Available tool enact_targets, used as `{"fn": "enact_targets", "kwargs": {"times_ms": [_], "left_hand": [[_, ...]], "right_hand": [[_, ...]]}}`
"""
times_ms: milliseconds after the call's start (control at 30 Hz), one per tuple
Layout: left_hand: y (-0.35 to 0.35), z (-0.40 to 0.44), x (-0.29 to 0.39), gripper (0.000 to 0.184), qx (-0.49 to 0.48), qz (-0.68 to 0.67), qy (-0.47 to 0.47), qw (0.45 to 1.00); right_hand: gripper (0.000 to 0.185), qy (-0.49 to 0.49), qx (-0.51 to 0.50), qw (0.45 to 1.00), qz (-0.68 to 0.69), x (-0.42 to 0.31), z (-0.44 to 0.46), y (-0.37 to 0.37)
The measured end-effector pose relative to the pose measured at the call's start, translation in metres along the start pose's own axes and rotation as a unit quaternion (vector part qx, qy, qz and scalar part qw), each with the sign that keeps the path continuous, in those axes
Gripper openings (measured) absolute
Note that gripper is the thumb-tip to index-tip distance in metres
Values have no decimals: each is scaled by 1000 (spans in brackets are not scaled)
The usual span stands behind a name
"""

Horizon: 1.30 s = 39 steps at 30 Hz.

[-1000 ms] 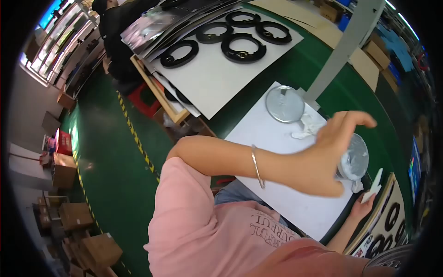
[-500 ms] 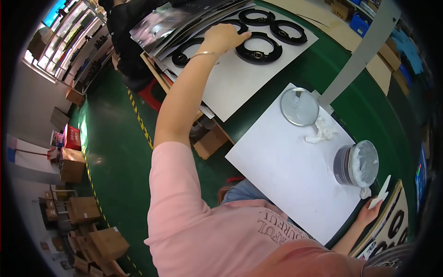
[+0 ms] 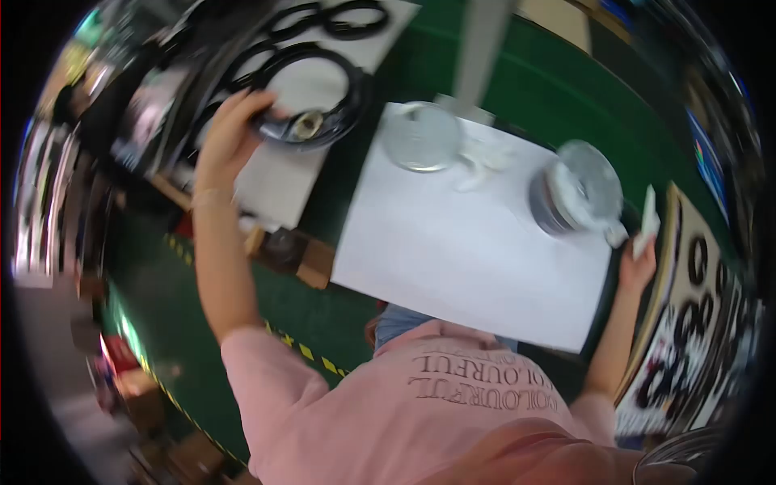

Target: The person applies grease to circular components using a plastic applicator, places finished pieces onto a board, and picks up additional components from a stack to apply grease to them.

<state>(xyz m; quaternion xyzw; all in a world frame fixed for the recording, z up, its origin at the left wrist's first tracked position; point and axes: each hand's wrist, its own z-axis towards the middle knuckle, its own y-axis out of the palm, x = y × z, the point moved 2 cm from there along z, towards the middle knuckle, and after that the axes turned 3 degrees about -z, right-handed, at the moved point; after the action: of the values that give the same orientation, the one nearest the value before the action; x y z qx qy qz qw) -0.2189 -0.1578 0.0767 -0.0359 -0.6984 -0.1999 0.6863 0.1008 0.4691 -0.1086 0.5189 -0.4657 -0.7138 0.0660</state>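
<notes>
A black ring (image 3: pixel 343 120) with a brass-coloured insert is lifted over the left sheet, its near side gripped by my left hand (image 3: pixel 234 129), fingers closed on the rim. At the far right, my right hand (image 3: pixel 638 263) is wrapped round a white spatula (image 3: pixel 649 218) pointing away from me. Near that hand stands an open tub of pale grease (image 3: pixel 578 190), tilted by the lens. A clear round lid (image 3: pixel 420 137) lies on the white sheet (image 3: pixel 469 242), with a crumpled white tissue (image 3: pixel 487 162) beside it.
More black rings (image 3: pixel 356 20) lie on the paper at upper left. A grey metal post (image 3: pixel 482 56) rises behind the lid. At right leans a board (image 3: pixel 675 299) with black rings. Small cardboard boxes (image 3: pixel 315 265) sit below the table edge.
My left hand has taken up a black ring and brought it nearer to me. The camera view has turned, and the right hand still holds the spatula.
</notes>
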Motion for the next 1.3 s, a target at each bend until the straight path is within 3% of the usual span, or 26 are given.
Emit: {"fn": "enact_targets", "kwargs": {"times_ms": [33,167,300,367,433,500,633,767,833,900,933,1067,1100,1200,1300], "left_hand": [[18,-23,-3,14,-5,-19,-13,1000],[83,-83,-39,17,-75,-35,-53,995],[131,-111,-82,15,-162,-127,-160,965],[146,-117,-93,11,-193,-183,-186,946],[160,-120,-99,9,-214,-240,-155,934],[170,-125,-104,10,-163,-252,-181,937],[188,-135,-97,17,-168,-270,-221,922],[201,-144,-70,73,-309,-372,-204,851],[209,-148,-54,92,-348,-370,-193,840],[212,-143,-33,103,-415,-282,-181,846],[216,-142,-39,103,-414,-282,-179,847],[253,-153,-90,27,-334,-551,-267,717],[253,-153,-82,27,-335,-552,-267,716],[251,-154,-38,31,-306,-361,-222,852],[256,-152,-34,33,-310,-354,-223,853]], "right_hand": [[21,21,-31,999,38,3,-5,13],[23,-23,155,988,10,-1,-11,50],[33,-64,200,952,-221,-25,-25,137],[38,-86,88,918,-377,-51,-29,168],[37,-158,79,834,-523,-64,-42,210],[34,-201,0,760,-617,-74,-52,237],[37,-247,-37,703,-666,-79,-55,252],[38,-227,21,721,-654,-67,-51,240],[39,-218,30,724,-653,-63,-47,230],[39,-192,48,726,-658,-60,-46,225],[38,-189,35,745,-638,-58,-47,226],[39,-167,32,749,-641,-53,-53,227],[38,-156,27,755,-636,-51,-54,229],[38,-142,20,765,-628,-48,-55,232],[37,-131,8,768,-627,-48,-55,232]]}}
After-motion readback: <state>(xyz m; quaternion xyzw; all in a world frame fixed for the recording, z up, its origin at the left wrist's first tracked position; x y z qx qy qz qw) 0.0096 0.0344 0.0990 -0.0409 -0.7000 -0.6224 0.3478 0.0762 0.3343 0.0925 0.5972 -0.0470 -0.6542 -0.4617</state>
